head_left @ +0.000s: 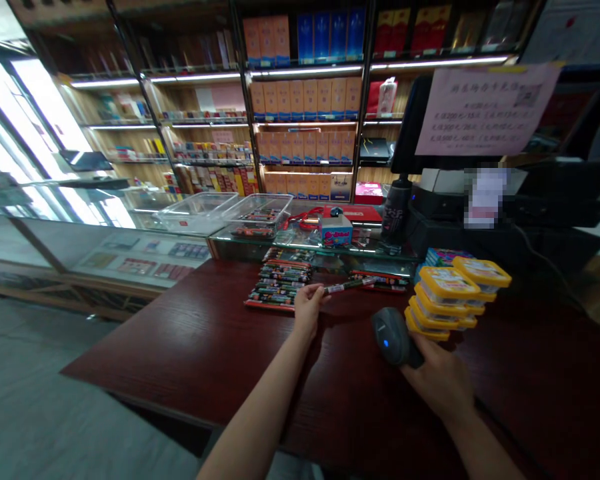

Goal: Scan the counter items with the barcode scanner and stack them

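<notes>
Dark red wood makes up the countertop (180, 347), and above it the left hand (309, 308) pinches one slim stick packet (347, 285) by its near end, thumb and fingers closed on it. The packet slants away to the right, a pale label along its side; its far end reaches the smaller group of stick packets (390, 281), though I cannot tell whether they touch. Just beyond the left hand lies a larger pile of stick packets (280, 283), set down in rows.

The right hand (445, 377) is wrapped around the handle of a black barcode scanner (391, 337) with a blue light showing; the scanner's head is near the held packet but apart from it. Just beyond the right hand stand stacked yellow-lidded tubs (447, 293).

On the glass ledge behind are a clear plastic bin (286, 208) with more packets inside and a pink-and-blue carton (336, 233). A handwritten pink sign (480, 113) hangs on the monitor (405, 127).
</notes>
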A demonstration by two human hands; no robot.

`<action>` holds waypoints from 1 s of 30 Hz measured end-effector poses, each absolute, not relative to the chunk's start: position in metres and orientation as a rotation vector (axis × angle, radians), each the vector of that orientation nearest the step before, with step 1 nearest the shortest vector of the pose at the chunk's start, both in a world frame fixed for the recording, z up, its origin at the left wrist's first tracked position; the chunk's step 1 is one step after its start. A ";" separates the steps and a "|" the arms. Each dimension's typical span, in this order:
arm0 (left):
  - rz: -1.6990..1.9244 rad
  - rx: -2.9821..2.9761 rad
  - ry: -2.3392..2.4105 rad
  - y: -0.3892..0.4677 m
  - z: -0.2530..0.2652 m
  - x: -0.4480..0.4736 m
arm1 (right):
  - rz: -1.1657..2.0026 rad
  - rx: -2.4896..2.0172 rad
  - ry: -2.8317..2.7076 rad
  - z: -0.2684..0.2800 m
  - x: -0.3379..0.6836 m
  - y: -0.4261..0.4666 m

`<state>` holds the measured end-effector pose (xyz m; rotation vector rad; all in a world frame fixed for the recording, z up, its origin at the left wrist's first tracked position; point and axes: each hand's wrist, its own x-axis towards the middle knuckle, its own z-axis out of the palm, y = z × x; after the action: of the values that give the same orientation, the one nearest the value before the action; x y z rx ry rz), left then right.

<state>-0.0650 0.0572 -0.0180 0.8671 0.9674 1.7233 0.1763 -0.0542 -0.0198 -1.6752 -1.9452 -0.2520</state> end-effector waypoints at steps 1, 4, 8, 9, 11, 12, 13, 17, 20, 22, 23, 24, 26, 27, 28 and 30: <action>1.756 0.867 0.991 0.061 -0.013 -0.071 | -0.261 -1.672 -1.952 -0.022 0.177 -0.054; 1.830 0.848 1.070 0.074 0.002 -0.097 | -0.251 -1.701 -1.951 -0.022 0.178 -0.057; 1.875 0.736 1.303 0.087 0.019 -0.145 | -0.249 -1.755 -1.948 -0.017 0.178 -0.060; 1.882 0.699 1.383 0.089 0.021 -0.157 | -0.255 -1.763 -1.942 -0.016 0.177 -0.061; 1.897 0.650 1.474 0.091 0.024 -0.178 | -0.259 -1.775 -1.935 -0.016 0.176 -0.062; 1.904 0.632 1.506 0.092 0.024 -0.186 | -0.257 -1.779 -1.939 -0.015 0.176 -0.062; 1.908 0.618 1.534 0.093 0.025 -0.194 | -0.254 -1.784 -1.945 -0.015 0.175 -0.062; 1.887 0.593 1.674 0.095 0.022 -0.212 | -0.204 -1.815 -1.942 -0.015 0.174 -0.063; 1.807 0.672 1.770 0.094 0.019 -0.217 | -0.159 -1.815 -1.938 -0.016 0.175 -0.062; 1.726 0.774 1.822 0.089 0.018 -0.218 | -0.156 -1.791 -1.949 -0.018 0.177 -0.061; 1.685 0.820 1.836 0.086 0.017 -0.217 | -0.159 -1.776 -1.957 -0.019 0.177 -0.061; 1.645 0.886 1.856 0.082 0.016 -0.215 | -0.160 -1.765 -1.961 -0.020 0.178 -0.061; 1.556 1.147 1.953 0.072 0.013 -0.209 | -0.156 -1.754 -1.962 -0.020 0.178 -0.061; 1.496 1.342 2.025 0.068 0.010 -0.205 | -0.152 -1.754 -1.962 -0.020 0.178 -0.062; 1.415 1.562 2.101 0.063 0.006 -0.200 | -0.150 -1.761 -1.956 -0.020 0.178 -0.062; 1.216 1.938 2.222 0.055 -0.002 -0.191 | -0.144 -1.778 -1.948 -0.019 0.178 -0.063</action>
<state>-0.1906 0.0554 -0.0020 1.9375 2.2223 1.2164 0.1778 -0.0625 -0.0185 -1.7778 -1.9476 -0.1437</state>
